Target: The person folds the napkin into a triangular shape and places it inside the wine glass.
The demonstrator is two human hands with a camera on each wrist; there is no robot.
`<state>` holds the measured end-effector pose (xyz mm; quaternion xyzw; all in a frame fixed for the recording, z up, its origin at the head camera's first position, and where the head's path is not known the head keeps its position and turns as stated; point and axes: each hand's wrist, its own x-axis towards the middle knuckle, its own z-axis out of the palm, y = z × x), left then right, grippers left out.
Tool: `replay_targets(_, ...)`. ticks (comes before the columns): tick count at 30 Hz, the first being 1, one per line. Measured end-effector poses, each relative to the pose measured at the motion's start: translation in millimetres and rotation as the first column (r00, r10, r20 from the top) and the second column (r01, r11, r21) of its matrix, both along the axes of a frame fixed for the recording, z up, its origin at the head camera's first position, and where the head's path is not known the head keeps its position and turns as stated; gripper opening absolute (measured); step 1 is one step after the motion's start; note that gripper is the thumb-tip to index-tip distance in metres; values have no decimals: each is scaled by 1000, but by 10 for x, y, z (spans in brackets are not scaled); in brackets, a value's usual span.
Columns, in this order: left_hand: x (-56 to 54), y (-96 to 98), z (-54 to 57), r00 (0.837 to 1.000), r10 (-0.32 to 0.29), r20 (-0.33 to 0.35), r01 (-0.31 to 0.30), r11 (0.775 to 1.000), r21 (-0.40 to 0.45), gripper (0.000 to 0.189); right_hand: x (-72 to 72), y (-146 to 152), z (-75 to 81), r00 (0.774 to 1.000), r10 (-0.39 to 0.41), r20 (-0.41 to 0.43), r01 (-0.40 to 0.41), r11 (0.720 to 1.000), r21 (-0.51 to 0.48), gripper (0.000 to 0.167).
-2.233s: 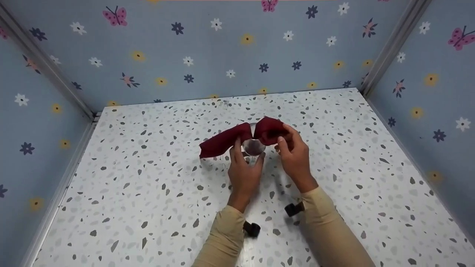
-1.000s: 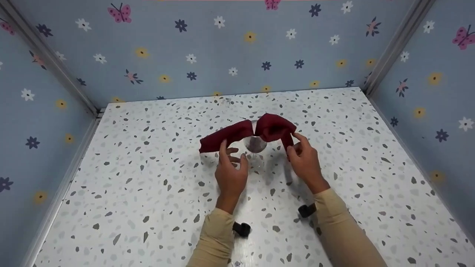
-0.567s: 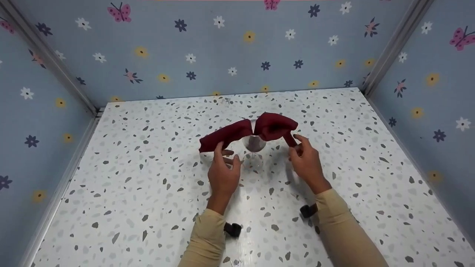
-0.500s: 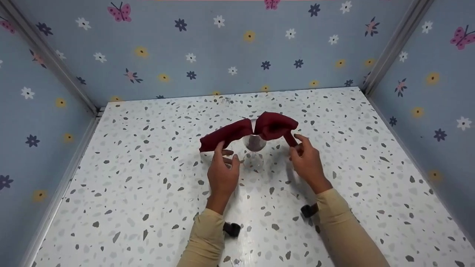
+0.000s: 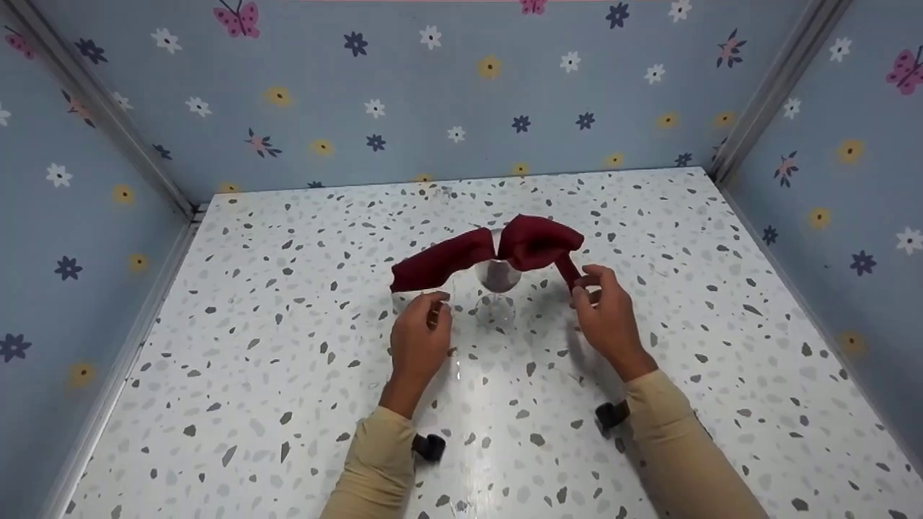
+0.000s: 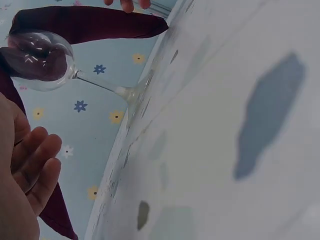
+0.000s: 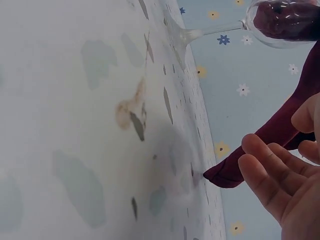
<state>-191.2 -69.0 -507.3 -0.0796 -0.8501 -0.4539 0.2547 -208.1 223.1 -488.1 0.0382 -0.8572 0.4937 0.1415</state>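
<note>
A dark red cloth napkin [image 5: 443, 259] is tucked into a stemmed wine glass [image 5: 499, 276], its two ends draping out over the rim to either side. In the left wrist view the glass [image 6: 100, 82] stands upright on its foot with bunched cloth inside the bowl. My left hand [image 5: 420, 339] is just in front of the napkin's left end, fingers loosely bent and holding nothing. My right hand [image 5: 608, 317] is beside the narrow tail hanging on the right. In the right wrist view, its fingers [image 7: 270, 175] extend loosely in front of that tail [image 7: 227, 175].
The glass stands on a white speckled tabletop [image 5: 288, 404]. Blue flowered panels [image 5: 404, 86] enclose it at the back and both sides. A small brownish stain [image 7: 125, 112] shows on the surface in the right wrist view. Black wrist cameras [image 5: 430, 447] hang below the sleeves.
My left hand has left the glass and napkin, moving left and toward me. My right hand has let go of the napkin's right side and moved right; the narrow tail now hangs down there.
</note>
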Motion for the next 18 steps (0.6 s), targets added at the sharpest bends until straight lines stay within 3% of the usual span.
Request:
replay_targets(5,-21,-58,28,990,-52,131,53,999,-3,16,-5,11,26,1000,-20,-20,21,999,47,23)
replay_targets(11,-26,-94,55,947,-98,307,115,993,-38,20,19,35,-1,998,-22,-51,26,995,94,15)
replay_targets(14,-30,-114,58,925,-98,367,142,985,-95,22,24,41,-25,999,-13,-47,19,991,130,19)
replay_targets(18,-45,-149,71,910,-67,410,135,981,-140,23,19,49,-46,999,24,-45,-16,986,167,21)
